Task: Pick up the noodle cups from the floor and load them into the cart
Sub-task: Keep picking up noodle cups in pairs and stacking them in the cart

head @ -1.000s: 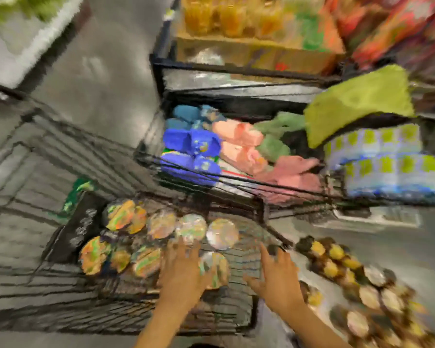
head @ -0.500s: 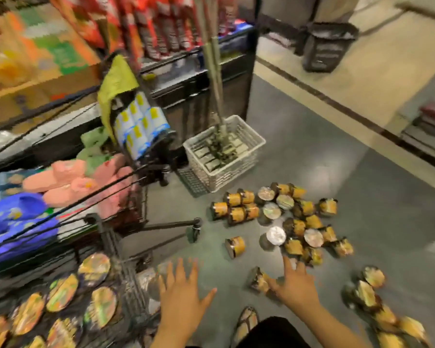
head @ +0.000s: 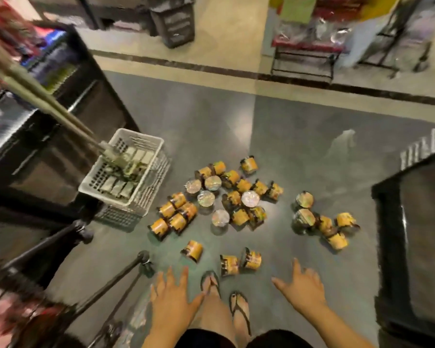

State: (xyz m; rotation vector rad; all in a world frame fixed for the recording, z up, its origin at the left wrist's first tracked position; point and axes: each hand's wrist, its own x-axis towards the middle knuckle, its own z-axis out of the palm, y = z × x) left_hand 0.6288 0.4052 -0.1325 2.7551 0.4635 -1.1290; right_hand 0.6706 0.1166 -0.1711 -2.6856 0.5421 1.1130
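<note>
Several yellow-and-black noodle cups [head: 232, 199] lie scattered on the grey floor ahead of me, some upright with silver lids, most on their sides. Three cups lie closest: one [head: 192, 250] ahead of my left hand and a pair [head: 240, 262] just beyond my feet. A smaller cluster [head: 322, 221] sits to the right. My left hand [head: 172, 295] and my right hand [head: 303, 288] hover low with fingers spread, holding nothing. Only the cart's black frame and wheel [head: 142, 259] show at the lower left.
A white plastic crate [head: 126, 169] with long handles leaning in it stands left of the cups. Dark shelving [head: 48, 136] runs along the left; a black unit [head: 417, 234] stands at the right. My sandalled feet [head: 226, 300] are below the nearest cups. A black basket [head: 173, 21] sits far back.
My view swung from the cart's basket, where cups lie packed, over to the floor pile. Both hands left the cart and now hang spread over the floor, still empty.
</note>
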